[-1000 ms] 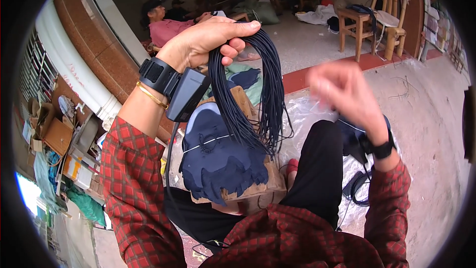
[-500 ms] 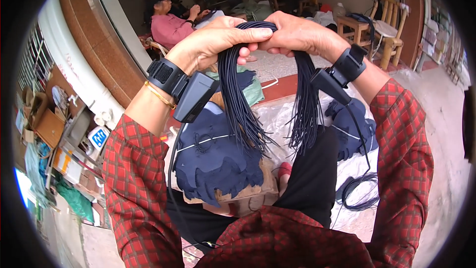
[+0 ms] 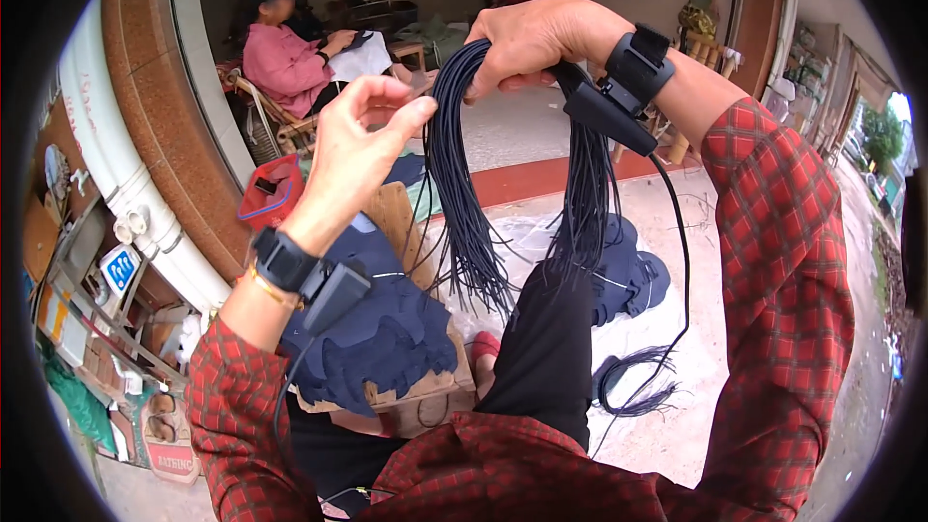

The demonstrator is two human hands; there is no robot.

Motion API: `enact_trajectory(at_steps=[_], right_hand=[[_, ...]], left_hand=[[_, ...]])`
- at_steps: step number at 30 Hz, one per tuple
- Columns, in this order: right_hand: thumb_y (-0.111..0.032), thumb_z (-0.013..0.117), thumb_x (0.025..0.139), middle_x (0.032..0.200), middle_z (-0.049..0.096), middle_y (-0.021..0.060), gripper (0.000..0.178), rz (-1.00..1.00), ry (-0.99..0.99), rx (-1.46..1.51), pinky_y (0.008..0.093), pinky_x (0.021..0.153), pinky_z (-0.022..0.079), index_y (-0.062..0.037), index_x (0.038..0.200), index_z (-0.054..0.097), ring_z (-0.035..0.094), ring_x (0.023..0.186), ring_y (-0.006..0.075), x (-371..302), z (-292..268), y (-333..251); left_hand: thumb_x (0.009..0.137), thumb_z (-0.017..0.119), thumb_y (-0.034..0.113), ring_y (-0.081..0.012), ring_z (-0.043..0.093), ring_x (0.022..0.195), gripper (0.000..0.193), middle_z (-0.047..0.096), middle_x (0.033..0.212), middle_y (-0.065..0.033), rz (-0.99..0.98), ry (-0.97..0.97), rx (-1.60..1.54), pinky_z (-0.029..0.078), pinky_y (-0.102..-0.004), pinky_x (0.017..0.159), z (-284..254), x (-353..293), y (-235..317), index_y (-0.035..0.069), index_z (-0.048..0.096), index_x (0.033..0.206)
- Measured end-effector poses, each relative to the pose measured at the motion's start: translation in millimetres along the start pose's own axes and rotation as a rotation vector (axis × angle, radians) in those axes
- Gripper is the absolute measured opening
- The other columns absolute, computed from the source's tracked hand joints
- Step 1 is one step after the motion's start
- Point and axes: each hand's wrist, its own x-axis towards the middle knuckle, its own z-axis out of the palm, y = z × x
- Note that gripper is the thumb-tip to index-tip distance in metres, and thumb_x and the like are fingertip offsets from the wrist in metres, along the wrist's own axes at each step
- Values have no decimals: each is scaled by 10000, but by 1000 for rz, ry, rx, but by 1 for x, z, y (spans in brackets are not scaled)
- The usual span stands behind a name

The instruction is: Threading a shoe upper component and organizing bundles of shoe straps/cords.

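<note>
A thick bundle of dark navy cords [image 3: 450, 150] arches over my raised right hand [image 3: 541, 43], its loose ends hanging down on both sides. The right fingers are wrapped round the top of the bend. Just left of the bundle, my left hand [image 3: 362, 135] is raised with fingers apart and curved, holding nothing; its fingertips come close to the cords. Below the left wrist lies a pile of navy cut fabric pieces [image 3: 377, 329] on a wooden stool or board [image 3: 391, 213]. Each wrist carries a black strapped device with a cable.
Another navy fabric pile [image 3: 628, 271] and a smaller cord bundle [image 3: 638, 382] lie on the pale ground sheet at right. A red basket [image 3: 271, 193] stands by the doorway pillar. A person in pink [image 3: 285, 63] sits inside. Shelves with clutter line the left wall.
My left hand has let go of the cord bundle and moved left and down. The right hand keeps hold of it. The view has turned somewhat to the right.
</note>
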Motion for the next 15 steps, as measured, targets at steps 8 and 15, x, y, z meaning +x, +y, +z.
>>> enact_trajectory(at_steps=[8,15], right_hand=[[-261,709,809,493,494,-36,191,-33,-39,-47,237,382,324,-92,890,744,411,378,65,19,5,-18],[-294,707,837,518,478,-68,232,8,-123,76,216,385,316,-115,978,751,383,403,36,30,14,-36]], left_hand=[[944,604,140,-66,620,708,170,683,784,-40,-352,-176,-111,494,-223,625,-2,-80,13,-16,671,951],[991,525,151,-69,612,743,215,680,839,-32,-355,-170,83,470,-204,628,-22,-105,-15,4,680,1013]])
